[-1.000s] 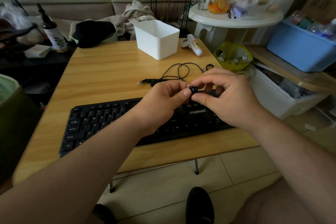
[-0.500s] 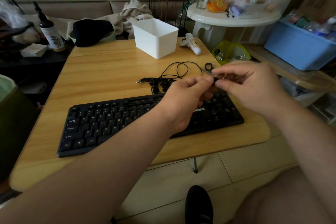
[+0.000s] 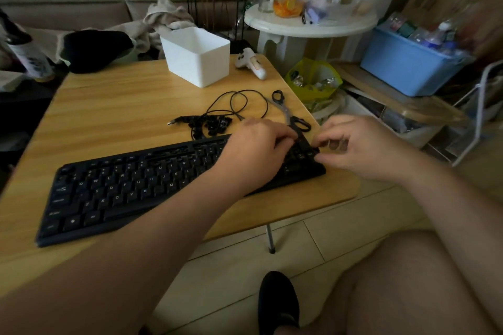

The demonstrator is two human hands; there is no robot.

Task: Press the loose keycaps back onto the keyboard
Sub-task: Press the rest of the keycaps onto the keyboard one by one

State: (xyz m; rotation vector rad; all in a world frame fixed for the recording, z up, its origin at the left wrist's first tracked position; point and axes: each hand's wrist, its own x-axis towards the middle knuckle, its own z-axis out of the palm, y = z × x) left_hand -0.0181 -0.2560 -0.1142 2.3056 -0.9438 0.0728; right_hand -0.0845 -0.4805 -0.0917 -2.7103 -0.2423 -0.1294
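Black plastic full-size keyboard (image 3: 130,187) flat on pale wooden table (image 3: 109,111). Left hand (image 3: 253,152) and right hand (image 3: 362,144), fingers curled, over its right end; grip contents impossible to tell. Loose black keycaps (image 3: 209,125) behind keyboard.

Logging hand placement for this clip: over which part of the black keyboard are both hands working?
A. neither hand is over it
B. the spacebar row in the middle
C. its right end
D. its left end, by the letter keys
C: the left hand and the right hand meet at the right end of the keyboard, leaving the lettered keys on the left uncovered.
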